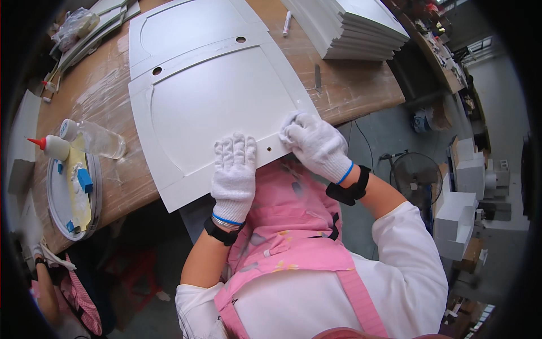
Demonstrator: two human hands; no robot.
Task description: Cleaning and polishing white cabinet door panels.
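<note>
A white panel [226, 107] with a recessed, curved-edged centre lies on the table, its near edge against my pink apron [288, 209]. My left hand [232, 178], in a white knitted glove, rests flat on the panel's near border with its fingers stretched out. At the near right corner, my gloved right hand [317, 146] is curled closed against the border; anything in its fingers is hidden. Between the hands a small hole [269, 149] shows in the border. Beyond lies a second similar white panel [195, 31], with two larger round holes near where the panels meet.
A red-tipped glue bottle [56, 148], a clear bottle [104, 141] and a round lid [55, 195] with blue blocks [84, 181] sit left. A marker [287, 24], metal blade [318, 78] and panel stack [367, 37] lie right. A fan [416, 176] stands beyond; another person's arm [46, 288] shows lower left.
</note>
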